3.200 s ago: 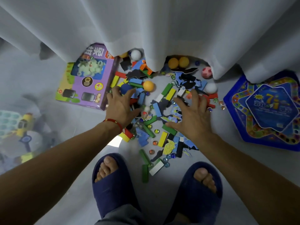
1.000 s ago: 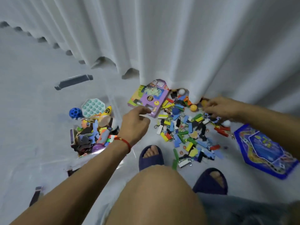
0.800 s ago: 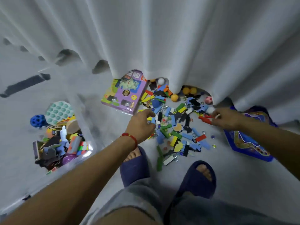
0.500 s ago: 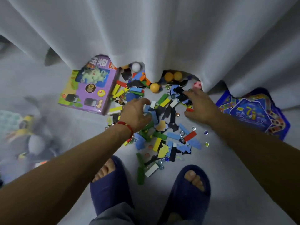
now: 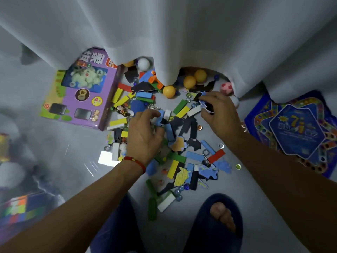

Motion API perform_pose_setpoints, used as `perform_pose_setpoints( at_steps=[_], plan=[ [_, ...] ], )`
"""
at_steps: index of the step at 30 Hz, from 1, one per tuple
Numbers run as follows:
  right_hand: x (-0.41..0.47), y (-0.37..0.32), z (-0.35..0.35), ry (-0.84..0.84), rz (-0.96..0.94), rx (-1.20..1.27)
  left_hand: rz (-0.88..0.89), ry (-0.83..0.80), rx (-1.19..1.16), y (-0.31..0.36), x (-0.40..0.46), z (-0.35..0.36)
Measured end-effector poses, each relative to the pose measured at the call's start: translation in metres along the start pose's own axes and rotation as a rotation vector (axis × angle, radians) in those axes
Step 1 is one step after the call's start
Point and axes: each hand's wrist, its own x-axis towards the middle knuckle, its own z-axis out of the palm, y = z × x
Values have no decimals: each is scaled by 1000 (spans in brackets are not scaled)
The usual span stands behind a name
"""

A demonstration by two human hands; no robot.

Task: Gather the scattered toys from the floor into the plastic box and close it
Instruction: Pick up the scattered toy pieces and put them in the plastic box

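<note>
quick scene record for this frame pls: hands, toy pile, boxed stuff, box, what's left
left hand: on the toy pile, fingers curled round small pieces
right hand: pinching a flat blue-and-black piece at the pile's far side
pile: coloured blocks, flat foam shapes, glass marbles, loose on the floor
balls: orange balls and a white ball at the curtain hem
left of pile: purple toy carton
right of pile: blue game board
plastic box: far left, clear wall, toys inside
status: most toys not yet gathered

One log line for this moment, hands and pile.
left hand: gripping blue pieces | right hand: pinching puzzle piece | toy pile: on floor
</note>
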Motion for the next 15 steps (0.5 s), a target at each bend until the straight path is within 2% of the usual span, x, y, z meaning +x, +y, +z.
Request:
perform_pose_setpoints(
  at_steps=[3, 5, 6, 8, 10, 13, 15],
  plan=[
    [-9, -17, -14, 107, 68, 160, -130, -28, -236, 19, -1, -6],
    [-19, -36, -22, 147, 93, 244, -297, -88, -535, 36, -1, -8],
    [-26, -47, -25, 149, 109, 303, -406, -149, -724, 48, -1, -10],
    [-42, -75, -25, 91, 105, 406, -629, -377, -1112, 66, 2, -12],
    [-58, -99, -20, -33, 28, 373, -767, -567, -1374, 71, 5, -14],
    [-70, -114, -21, -200, -60, 329, -841, -609, -1527, 51, 5, -8],
    [-60, -107, -28, -156, 13, 486, -828, -666, -1589, 40, 2, -6]
  ],
)
